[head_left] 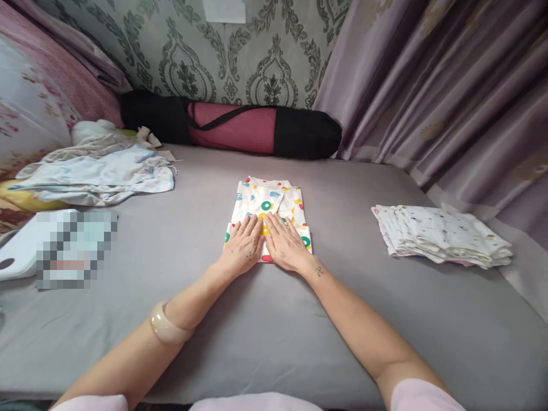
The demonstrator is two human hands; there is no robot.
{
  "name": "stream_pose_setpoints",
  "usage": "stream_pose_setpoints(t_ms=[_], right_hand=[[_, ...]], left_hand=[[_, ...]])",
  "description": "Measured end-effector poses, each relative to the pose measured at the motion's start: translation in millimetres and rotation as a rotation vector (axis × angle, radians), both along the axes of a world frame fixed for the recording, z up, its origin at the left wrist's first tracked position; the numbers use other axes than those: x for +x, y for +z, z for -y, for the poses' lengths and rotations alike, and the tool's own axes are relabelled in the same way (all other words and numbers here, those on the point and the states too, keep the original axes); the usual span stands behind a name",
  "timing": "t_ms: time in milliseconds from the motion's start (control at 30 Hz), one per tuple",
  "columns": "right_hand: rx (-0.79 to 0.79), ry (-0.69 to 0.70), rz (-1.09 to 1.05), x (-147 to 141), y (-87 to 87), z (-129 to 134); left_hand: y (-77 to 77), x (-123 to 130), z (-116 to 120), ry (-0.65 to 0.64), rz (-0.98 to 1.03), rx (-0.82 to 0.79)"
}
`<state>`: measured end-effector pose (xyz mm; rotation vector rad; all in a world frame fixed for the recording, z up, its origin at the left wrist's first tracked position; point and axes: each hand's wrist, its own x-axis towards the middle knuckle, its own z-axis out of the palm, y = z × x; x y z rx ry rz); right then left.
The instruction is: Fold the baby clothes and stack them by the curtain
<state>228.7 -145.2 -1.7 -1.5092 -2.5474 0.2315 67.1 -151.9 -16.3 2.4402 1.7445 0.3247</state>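
In head view, a folded multicolour-print shirt [259, 197] is laid centrally on the grey bedsheet [188, 240], covered from above by left hand [243, 244] and right hand [285, 242], fingers straight, slightly parted, nothing gripped, folded white cloths [440, 234] stacked well apart at right.

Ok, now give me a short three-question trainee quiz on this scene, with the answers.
1. True or false: the left hand and right hand lie flat on the patterned garment.
2. On which side is the bracelet worn: A) the person's right, B) the person's left?
3. Where does the stack of folded cloths lie relative to the garment?

Key: 1. True. 2. B. 3. To its right, apart from it.
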Motion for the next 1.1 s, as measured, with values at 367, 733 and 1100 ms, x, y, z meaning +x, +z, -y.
stream_pose_setpoints(t_ms=[367,733,1100], right_hand=[[-0.032,-0.078,-0.003,12,-3.5,-2],[-0.132,-0.230,0.026,42,2.0,-16],[-0.197,-0.194,-0.002,44,14.5,-18]], left_hand=[[-7.7,-14,0,0.047,-0.039,0.019],[2.3,-33,-8,0.141,-0.068,-0.131],[7.8,-39,-8,-0.004,0.083,0.049]])
